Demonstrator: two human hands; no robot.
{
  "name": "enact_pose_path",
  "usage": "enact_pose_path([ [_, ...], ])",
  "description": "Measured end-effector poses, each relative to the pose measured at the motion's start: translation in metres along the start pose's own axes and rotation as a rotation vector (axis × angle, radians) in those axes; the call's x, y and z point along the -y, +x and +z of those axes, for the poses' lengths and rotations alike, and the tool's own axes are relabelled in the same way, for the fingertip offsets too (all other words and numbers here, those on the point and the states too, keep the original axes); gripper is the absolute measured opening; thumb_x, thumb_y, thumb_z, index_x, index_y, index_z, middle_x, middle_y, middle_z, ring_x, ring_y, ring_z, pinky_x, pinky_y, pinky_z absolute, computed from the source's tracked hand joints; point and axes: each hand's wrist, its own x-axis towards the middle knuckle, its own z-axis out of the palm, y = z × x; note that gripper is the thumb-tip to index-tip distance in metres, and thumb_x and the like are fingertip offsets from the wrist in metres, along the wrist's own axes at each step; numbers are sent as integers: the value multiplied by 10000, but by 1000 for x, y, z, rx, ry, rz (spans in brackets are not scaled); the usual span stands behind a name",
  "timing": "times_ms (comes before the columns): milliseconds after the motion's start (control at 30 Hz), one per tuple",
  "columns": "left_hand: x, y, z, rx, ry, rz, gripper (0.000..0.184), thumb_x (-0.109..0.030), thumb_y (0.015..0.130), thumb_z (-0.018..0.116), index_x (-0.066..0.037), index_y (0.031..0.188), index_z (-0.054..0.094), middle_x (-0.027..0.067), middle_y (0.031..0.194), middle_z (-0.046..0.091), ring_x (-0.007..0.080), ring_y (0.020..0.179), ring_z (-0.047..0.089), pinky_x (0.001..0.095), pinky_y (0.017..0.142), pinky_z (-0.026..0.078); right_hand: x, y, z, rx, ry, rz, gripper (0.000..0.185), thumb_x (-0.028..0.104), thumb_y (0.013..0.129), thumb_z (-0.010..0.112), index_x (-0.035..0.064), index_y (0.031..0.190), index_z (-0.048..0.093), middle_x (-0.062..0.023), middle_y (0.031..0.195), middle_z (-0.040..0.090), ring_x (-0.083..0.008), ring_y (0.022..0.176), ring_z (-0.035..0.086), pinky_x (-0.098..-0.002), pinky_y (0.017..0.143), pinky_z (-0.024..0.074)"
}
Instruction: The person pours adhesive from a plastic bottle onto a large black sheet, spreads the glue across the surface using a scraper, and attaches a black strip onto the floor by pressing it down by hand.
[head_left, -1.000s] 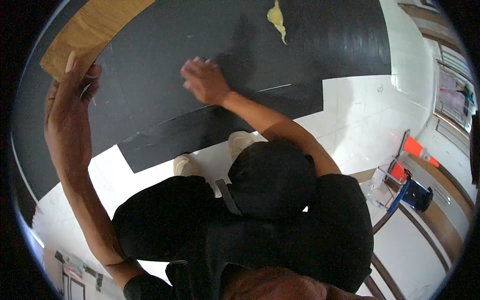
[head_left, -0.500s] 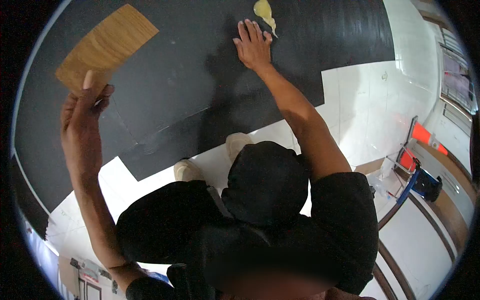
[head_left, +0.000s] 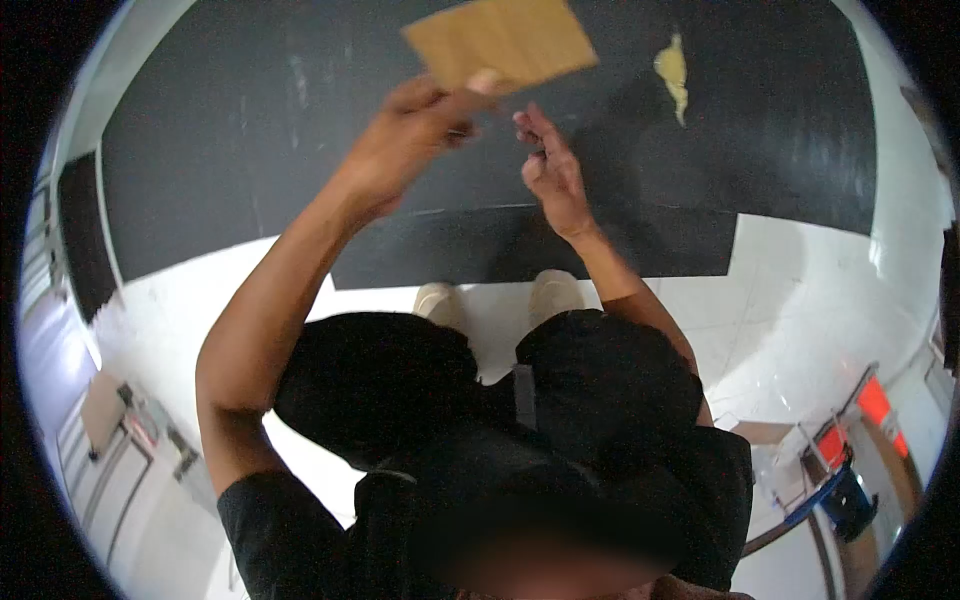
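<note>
- The left hand now brings the wood-patterned piece to the upper centre of the frame; half a second ago it was at the upper left.
- This appears to move the handling of the piece in front of the body, where both hands could work on it.
- The left hand grasps the piece by its lower edge, thumb on the face turned to the camera; the hand is slightly blurred.
- The right hand is just beside that edge with fingers bent; whether it touches the piece, or pinches anything small, I cannot tell.
- In the earlier frame the right hand was spread flat beside the yellow patch; now the two are apart, with the patch at the upper right on the black surface.
- The whole view has turned too: the shoes now sit nearly level at the centre, and the orange cone shows lower at the right.
</note>
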Motion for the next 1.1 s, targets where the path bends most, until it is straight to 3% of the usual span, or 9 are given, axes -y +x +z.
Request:
enact_pose_path([
  [100, 5, -4, 10, 96, 78, -76, 596, -557, 942, 602, -31, 1222, 626, 120, 1041, 644, 218, 910, 551, 370, 873, 467, 37, 16, 24, -36, 356, -19, 582, 526, 983, 541, 48, 1315, 552, -106, 1241, 601, -232, 1113, 562, -394, 934, 456],
  [200, 6, -15, -4, 163, 40, -160, 499, -464, 993, 566, -21, 1201, 661, 110, 1067, 682, 224, 1025, 630, 354, 965, 474, 83, 19, 27, -123, 918, 400, 427, 483, 1039, 450, 100, 1192, 560, -41, 1053, 659, -200, 920, 632, -375, 791, 480],
  [267, -3, -27, -39, 433, 445, -56, 531, -518, 983, 555, -55, 1222, 656, 111, 1186, 666, 263, 1093, 613, 392, 986, 458, 87, 25, 21, -61, 1006, 367, 439, 441, 1040, 463, 62, 1247, 541, -91, 1124, 654, -254, 947, 652, -394, 808, 501],
  [533, 146, -135, -155, -623, 90, -192, 775, -678, 945, 467, -56, 1405, 510, 222, 1367, 552, 410, 1283, 495, 538, 1078, 388, 61, 21, -52, -112, 671, 396, 375, 126, 959, 600, -19, 1292, 509, -157, 1118, 640, -282, 934, 675, -373, 763, 537],
  [633, 287, -227, -96, -700, 232, -445, 461, -386, 973, 632, -8, 1235, 599, 177, 1213, 632, 254, 1152, 588, 394, 993, 465, 43, 15, -88, -145, 581, 357, 377, 84, 934, 623, -5, 1285, 519, -141, 1093, 643, -275, 906, 676, -358, 735, 539],
  [733, 359, -331, 10, -625, 220, -779, 454, -379, 971, 636, -11, 1236, 599, 174, 1208, 633, 252, 1145, 590, 391, 984, 468, 14, 16, -120, -245, 493, 366, 381, 95, 939, 622, 12, 1294, 510, -126, 1102, 638, -253, 906, 662, -355, 734, 529],
  [867, 376, -435, 126, -582, 4, -1155, 445, -368, 969, 641, -14, 1236, 599, 169, 1201, 634, 249, 1135, 592, 388, 972, 472, 12, 28, -139, -261, 532, 387, 354, 119, 952, 615, 26, 1279, 516, -112, 1117, 617, -225, 953, 627, -355, 748, 494],
  [1033, 375, -474, 159, -662, -126, -1210, 435, -355, 966, 648, -19, 1236, 598, 163, 1192, 635, 245, 1122, 595, 384, 957, 477, 21, 43, -119, -343, 726, 349, 358, 140, 936, 622, 30, 1270, 549, -106, 1230, 596, -274, 1058, 592, -418, 870, 466],
  [1100, 379, -454, 132, -667, -128, -1147, 431, -350, 964, 651, -20, 1237, 598, 161, 1188, 636, 244, 1117, 596, 382, 951, 479, 11, 34, -114, -113, -900, 172, 326, 162, 900, 646, 15, 1190, 631, -133, 1189, 655, -278, 1134, 606, -380, 992, 459],
])
